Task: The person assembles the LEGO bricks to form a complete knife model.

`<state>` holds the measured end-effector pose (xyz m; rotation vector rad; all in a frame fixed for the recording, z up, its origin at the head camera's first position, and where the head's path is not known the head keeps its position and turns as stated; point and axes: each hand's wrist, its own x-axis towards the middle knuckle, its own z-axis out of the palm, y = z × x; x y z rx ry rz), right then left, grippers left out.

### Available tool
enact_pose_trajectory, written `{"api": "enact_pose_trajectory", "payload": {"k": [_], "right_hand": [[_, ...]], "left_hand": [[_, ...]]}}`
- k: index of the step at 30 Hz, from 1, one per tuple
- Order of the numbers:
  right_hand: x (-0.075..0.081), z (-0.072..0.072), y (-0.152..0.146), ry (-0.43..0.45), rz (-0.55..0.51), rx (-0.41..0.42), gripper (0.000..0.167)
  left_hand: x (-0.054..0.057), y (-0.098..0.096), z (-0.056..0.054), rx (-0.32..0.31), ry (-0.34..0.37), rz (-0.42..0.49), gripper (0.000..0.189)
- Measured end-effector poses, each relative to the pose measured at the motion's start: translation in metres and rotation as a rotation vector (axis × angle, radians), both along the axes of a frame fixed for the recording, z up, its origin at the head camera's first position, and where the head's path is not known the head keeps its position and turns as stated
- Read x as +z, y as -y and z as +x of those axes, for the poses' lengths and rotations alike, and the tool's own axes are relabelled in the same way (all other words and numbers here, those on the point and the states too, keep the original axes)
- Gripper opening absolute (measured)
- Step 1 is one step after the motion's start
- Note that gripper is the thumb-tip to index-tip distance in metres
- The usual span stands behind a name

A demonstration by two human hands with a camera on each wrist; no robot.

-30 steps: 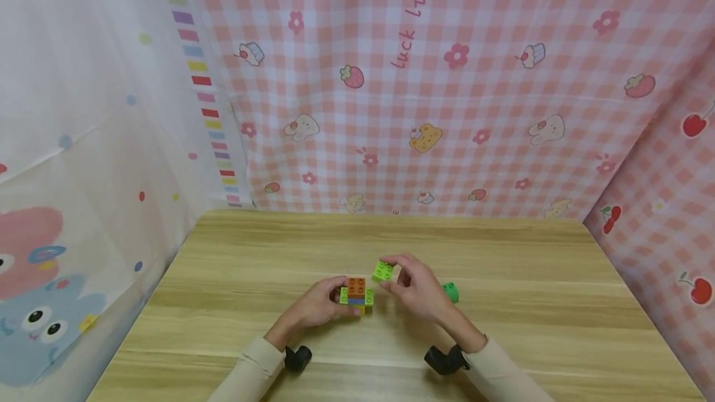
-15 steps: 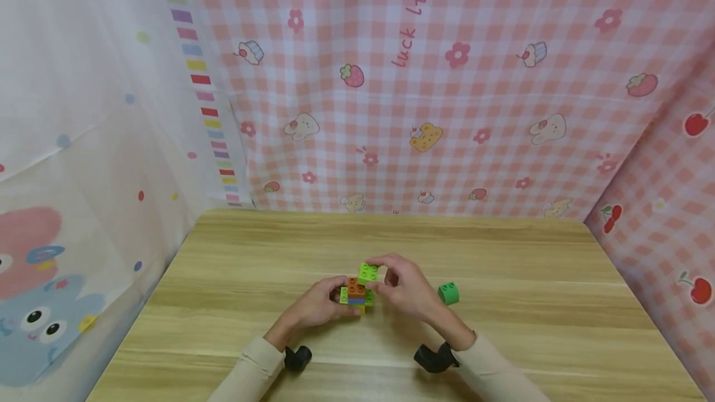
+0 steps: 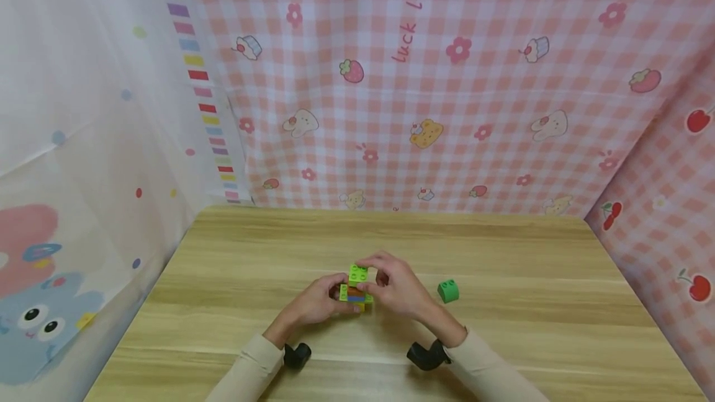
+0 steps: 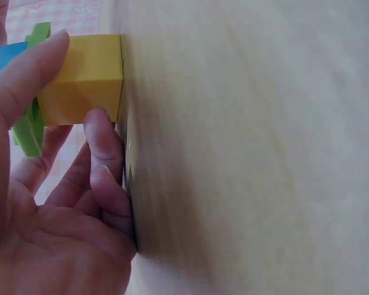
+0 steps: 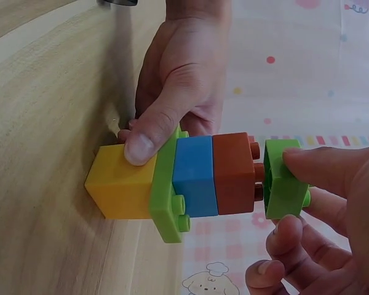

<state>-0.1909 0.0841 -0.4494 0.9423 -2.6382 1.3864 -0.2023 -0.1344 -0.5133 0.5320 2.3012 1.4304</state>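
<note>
A stack of toy building blocks stands on the table between both hands. In the right wrist view its parts run from a yellow block (image 5: 120,187) at the base through a light-green plate (image 5: 164,196) and a blue block (image 5: 195,175) to a brown block (image 5: 232,175). My left hand (image 3: 317,300) grips the stack low down, thumb on the yellow block. A light-green block (image 3: 358,273) is pinched between the thumb and fingers of my right hand (image 3: 399,287). It sits over the brown block's studs, a narrow gap showing between the two.
To the right of my right hand lies a green block with a rounded side (image 3: 448,291) on the wooden table (image 3: 530,303). Black wrist devices (image 3: 297,357) hang under both forearms. A pink checked cloth (image 3: 391,98) rises behind the table's far edge.
My right hand has carried the light-green block leftward until it is over the brown block. The green rounded block, partly hidden before, now shows fully. The left hand keeps its hold.
</note>
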Motion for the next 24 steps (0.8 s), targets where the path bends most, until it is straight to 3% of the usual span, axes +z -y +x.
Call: {"api": "enact_pose_trajectory", "payload": {"k": [24], "right_hand": [[-0.0010, 0.0008, 0.0024, -0.003, 0.006, 0.029, 0.037]], "left_hand": [[0.0027, 0.0004, 0.0012, -0.012, 0.001, 0.001, 0.034]]}}
